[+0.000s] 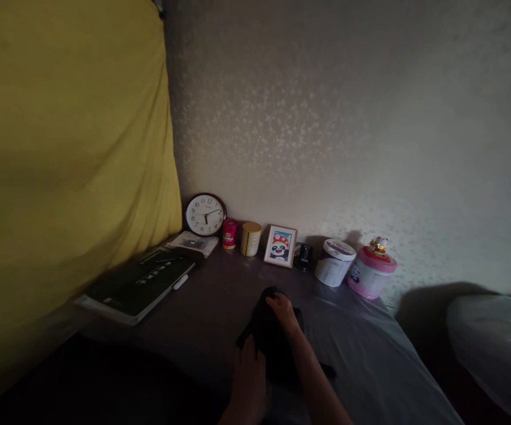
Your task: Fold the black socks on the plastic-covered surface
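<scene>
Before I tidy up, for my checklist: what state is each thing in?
Left hand: on dark item
Right hand: on dark item
Dark item: on table, details unclear
Clock: upright, about ten past five
Red can: upright
Yellow can: upright, closed
Frame: propped up
White tub: lidded
Pink tub: lidded, figurine atop
Green pad: flat
Papers: flat
Curtain: hanging

1. The soft black item [275, 345] is partly hidden by the right hand [284, 311]; its shape is lost in shadow.
2. The left hand [250, 372] is dim, its grip impossible to judge.
3. The bottom edge cuts off both forearms.
4. The yellow hanging cloth [69, 130] runs out of frame.
5. The whitish rounded bulk [494, 342] is cut at right.
6. Lettering on the small red can [229, 234] is too tiny to read.
</scene>
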### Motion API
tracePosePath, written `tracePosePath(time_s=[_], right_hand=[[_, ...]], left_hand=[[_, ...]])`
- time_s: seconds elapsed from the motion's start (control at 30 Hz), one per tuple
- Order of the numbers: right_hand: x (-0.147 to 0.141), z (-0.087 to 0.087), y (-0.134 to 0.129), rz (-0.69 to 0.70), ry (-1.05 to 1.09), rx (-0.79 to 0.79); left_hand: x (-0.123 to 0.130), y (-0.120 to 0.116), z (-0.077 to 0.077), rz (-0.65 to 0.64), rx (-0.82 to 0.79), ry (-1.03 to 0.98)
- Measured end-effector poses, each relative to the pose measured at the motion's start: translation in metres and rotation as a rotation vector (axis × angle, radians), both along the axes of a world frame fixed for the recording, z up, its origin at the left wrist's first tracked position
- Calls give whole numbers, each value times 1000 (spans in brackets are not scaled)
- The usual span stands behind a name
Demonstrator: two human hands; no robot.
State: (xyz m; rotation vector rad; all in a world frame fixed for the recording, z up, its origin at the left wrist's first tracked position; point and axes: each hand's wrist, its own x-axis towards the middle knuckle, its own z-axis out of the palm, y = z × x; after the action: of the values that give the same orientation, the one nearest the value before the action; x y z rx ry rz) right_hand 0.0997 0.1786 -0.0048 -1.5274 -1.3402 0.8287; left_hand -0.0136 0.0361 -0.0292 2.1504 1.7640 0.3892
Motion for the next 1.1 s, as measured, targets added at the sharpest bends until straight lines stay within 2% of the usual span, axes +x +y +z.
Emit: tracePosePath(time_s=[0.17, 0.33, 0.43, 0.6, 0.73, 0.9, 1.0, 1.1], right_hand=[[-2, -2, 0, 46, -50, -23], [-8, -2, -6, 195, -51, -51], [-10, 2, -13, 303, -155, 13], [-10, 11, -28, 449, -310, 101], [-11, 13, -34, 560, -247, 112], [-8, 17, -46, 666, -88, 52], [-4, 16, -58, 653, -103, 110], [3, 9, -67, 540, -234, 294]], left_hand=[[1, -3, 7, 10, 2, 32], [-10, -10, 5, -2, -8, 41], [-21, -14, 3, -23, -20, 67], [-18, -12, 10, 31, 207, 66], [-5, -2, 14, -104, 319, -29], [-3, 6, 7, -76, 335, -75], [-6, 7, 1, -65, 337, -81], [-5, 8, -4, -57, 285, -44]])
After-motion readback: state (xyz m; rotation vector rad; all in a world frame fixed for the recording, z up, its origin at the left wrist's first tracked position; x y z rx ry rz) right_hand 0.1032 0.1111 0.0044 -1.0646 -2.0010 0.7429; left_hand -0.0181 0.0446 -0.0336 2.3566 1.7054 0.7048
